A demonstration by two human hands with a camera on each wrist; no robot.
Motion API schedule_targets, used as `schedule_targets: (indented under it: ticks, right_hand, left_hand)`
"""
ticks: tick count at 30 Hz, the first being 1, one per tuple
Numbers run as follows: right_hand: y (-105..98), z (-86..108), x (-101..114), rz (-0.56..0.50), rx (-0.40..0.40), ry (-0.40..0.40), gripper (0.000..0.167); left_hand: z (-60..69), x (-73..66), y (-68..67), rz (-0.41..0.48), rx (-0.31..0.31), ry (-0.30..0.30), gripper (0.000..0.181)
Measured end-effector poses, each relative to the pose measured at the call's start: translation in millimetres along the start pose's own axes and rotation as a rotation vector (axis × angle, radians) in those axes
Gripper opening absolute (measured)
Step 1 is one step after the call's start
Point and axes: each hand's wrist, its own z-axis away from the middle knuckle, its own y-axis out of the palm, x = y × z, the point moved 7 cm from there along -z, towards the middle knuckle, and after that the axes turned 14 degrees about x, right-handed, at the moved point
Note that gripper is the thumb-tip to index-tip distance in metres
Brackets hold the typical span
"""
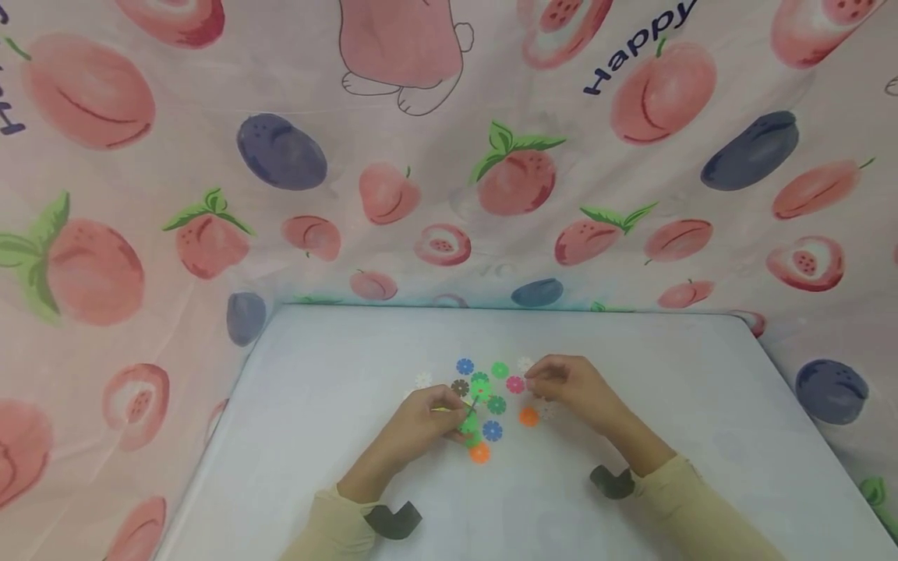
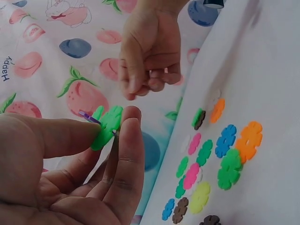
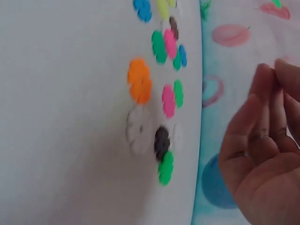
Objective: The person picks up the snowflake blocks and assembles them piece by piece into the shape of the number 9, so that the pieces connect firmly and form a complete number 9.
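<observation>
My left hand point(image 1: 424, 421) pinches a bright green, notched, flower-shaped plastic disc point(image 2: 111, 125) between thumb and fingers, raised above the table. Stuck to that disc is a purple piece point(image 2: 89, 117), seen nearly edge-on. My right hand point(image 1: 575, 389) hovers at the right of the loose discs, fingers loosely bent and thumb close to the fingertips; nothing shows between them in the right wrist view. Loose discs lie below both hands, among them an orange disc point(image 2: 249, 141), a blue disc point(image 2: 226, 141), a yellow disc point(image 2: 200, 198), a white disc point(image 3: 139, 130) and a black disc point(image 3: 162, 143).
The discs lie scattered on a white table point(image 1: 281, 483), some overlapping. A fruit-printed cloth point(image 1: 421, 187) hangs behind the table and along its sides. Dark pieces sit at the left cuff point(image 1: 393, 520) and the right cuff point(image 1: 613, 483).
</observation>
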Motion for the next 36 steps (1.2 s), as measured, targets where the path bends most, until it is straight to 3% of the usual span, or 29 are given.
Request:
schedule_targets:
  ticks: [7, 16, 23, 36]
  right_hand:
    - [-9.3, -1.4, -28.6, 0.109, 0.040, 0.135, 0.020]
    - [-10.6, -2.8, -49.0, 0.195, 0.048, 0.170, 0.015]
    - [-8.9, -4.2, -53.6, 0.253, 0.037, 0.208, 0.027]
    - [-5.0, -7.7, -50.7, 0.321, 0.040, 0.207, 0.024]
  left_hand:
    - [0.9, 1.0, -0.3, 0.006, -0.010, -0.017, 0.017]
    - [1.2, -1.7, -0.5, 0.021, -0.007, -0.034, 0.016]
    - [-0.2, -1.5, -0.7, -0.009, -0.008, -0.039, 0.015]
    - [-1.6, -1.9, -1.6, -0.030, -0.009, -0.050, 0.016]
